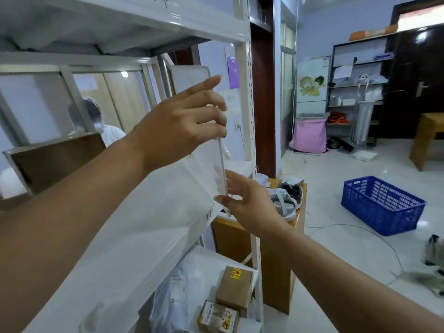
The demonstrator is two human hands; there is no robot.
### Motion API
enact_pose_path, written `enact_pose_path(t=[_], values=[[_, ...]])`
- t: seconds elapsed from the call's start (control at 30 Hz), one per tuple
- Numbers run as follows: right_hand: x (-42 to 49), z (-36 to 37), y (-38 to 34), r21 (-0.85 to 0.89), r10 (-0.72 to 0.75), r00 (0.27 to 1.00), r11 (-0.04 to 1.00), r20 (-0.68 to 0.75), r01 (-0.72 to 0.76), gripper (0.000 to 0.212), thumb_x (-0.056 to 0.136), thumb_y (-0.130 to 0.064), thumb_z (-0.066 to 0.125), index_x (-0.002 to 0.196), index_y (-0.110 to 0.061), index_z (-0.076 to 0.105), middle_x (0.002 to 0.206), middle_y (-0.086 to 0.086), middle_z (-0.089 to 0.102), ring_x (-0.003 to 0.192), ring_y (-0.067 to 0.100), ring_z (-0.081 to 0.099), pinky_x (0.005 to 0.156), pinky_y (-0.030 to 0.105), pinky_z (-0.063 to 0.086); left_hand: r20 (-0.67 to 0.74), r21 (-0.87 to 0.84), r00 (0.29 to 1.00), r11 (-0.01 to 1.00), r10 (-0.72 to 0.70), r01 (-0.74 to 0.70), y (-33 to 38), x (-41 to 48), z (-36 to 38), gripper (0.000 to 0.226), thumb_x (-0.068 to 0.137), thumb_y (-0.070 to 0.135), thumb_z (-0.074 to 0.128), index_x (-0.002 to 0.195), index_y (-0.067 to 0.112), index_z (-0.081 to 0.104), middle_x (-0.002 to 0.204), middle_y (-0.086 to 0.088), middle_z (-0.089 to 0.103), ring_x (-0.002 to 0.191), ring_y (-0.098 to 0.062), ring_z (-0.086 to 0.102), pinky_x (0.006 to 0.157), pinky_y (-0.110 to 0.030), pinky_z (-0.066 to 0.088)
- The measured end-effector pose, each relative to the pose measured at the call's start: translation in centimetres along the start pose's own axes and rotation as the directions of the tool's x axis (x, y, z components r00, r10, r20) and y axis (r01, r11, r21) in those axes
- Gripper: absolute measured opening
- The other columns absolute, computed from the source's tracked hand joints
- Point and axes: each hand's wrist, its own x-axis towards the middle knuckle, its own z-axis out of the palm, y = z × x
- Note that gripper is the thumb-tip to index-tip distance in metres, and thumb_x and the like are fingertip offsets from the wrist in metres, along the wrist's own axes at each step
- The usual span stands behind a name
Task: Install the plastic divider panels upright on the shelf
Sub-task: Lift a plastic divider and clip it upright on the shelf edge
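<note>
A thin clear plastic divider panel stands upright on the white metal shelf, seen edge-on near the shelf's front right corner. My left hand grips the panel's front edge near its top, fingers wrapped around it. My right hand pinches the same edge low down, where it meets the shelf lip. Another clear panel stands upright deeper in the same bay, behind my left hand.
The shelf's perforated white upright post rises just right of the panel. Small cardboard boxes lie on the lower shelf. A wooden cabinet with sandals stands beside the rack, a blue crate on the floor. A person sits behind the rack at left.
</note>
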Motion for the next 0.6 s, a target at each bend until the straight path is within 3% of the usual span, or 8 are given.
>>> enact_pose_path(t=[0.2, 0.23, 0.33, 0.37, 0.5, 0.6], values=[[3.5, -2.0, 3.2, 0.032, -0.056, 0.997, 0.998, 0.057, 0.054, 0.061, 0.095, -0.019, 0.072, 0.128, -0.067, 0.053, 0.12, -0.041, 0.066, 0.114, -0.016, 0.06, 0.092, 0.028, 0.059, 0.04, 0.006, 0.997, 0.998, -0.063, 0.063, -1.0, 1.6, 4.9, 0.017, 0.106, -0.005, 0.062, 0.102, -0.003, 0.079, 0.103, -0.02, 0.076, 0.11, -0.038, 0.071, 0.114, -0.06, 0.047], [4.3, -2.3, 3.7, 0.031, -0.073, 0.994, 0.997, 0.075, 0.071, 0.061, 0.096, -0.019, 0.072, 0.125, -0.069, 0.052, 0.119, -0.043, 0.065, 0.115, -0.015, 0.06, 0.092, 0.027, 0.059, 0.043, 0.013, 0.995, 0.996, -0.085, 0.085, -1.1, 1.8, 5.6, 0.019, 0.107, -0.005, 0.061, 0.102, -0.003, 0.078, 0.103, -0.02, 0.076, 0.11, -0.038, 0.071, 0.114, -0.06, 0.047], [6.8, -3.3, 5.1, 0.038, -0.151, 0.978, 0.988, 0.147, 0.147, 0.059, 0.097, -0.023, 0.071, 0.126, -0.07, 0.049, 0.113, -0.052, 0.06, 0.112, -0.021, 0.058, 0.081, 0.0, 0.047, 0.096, 0.05, 0.983, 0.987, -0.159, 0.155, -1.3, 2.2, 7.0, 0.024, 0.11, -0.001, 0.056, 0.103, -0.004, 0.078, 0.105, -0.021, 0.075, 0.112, -0.039, 0.07, 0.119, -0.058, 0.043], [7.5, -3.7, 5.5, 0.052, -0.18, 0.969, 0.983, 0.171, 0.173, 0.057, 0.097, -0.025, 0.071, 0.13, -0.067, 0.05, 0.114, -0.052, 0.059, 0.113, -0.022, 0.057, 0.08, -0.003, 0.043, 0.124, 0.071, 0.974, 0.981, -0.19, 0.182, -1.4, 2.4, 7.3, 0.024, 0.111, 0.001, 0.055, 0.104, -0.005, 0.078, 0.106, -0.022, 0.075, 0.113, -0.039, 0.07, 0.12, -0.057, 0.041], [10.3, -4.7, 7.5, 0.154, -0.266, 0.927, 0.961, 0.265, 0.231, 0.053, 0.097, -0.026, 0.071, 0.136, -0.059, 0.054, 0.119, -0.041, 0.066, 0.117, -0.011, 0.061, 0.092, 0.018, 0.053, 0.199, 0.195, 0.935, 0.947, -0.292, 0.255, -1.1, 3.1, 8.0, 0.016, 0.107, -0.001, 0.063, 0.103, -0.003, 0.079, 0.109, -0.02, 0.075, 0.116, -0.036, 0.069, 0.116, -0.056, 0.047], [12.3, -5.4, 8.1, 0.205, -0.317, 0.893, 0.943, 0.32, 0.261, 0.055, 0.097, -0.026, 0.071, 0.135, -0.062, 0.054, 0.118, -0.041, 0.066, 0.112, -0.012, 0.063, 0.084, 0.013, 0.056, 0.251, 0.229, 0.885, 0.913, -0.391, 0.339, -0.6, 3.4, 8.8, 0.014, 0.102, -0.006, 0.068, 0.11, 0.001, 0.077, 0.123, -0.019, 0.072, 0.13, -0.035, 0.061, 0.118, -0.052, 0.045]])
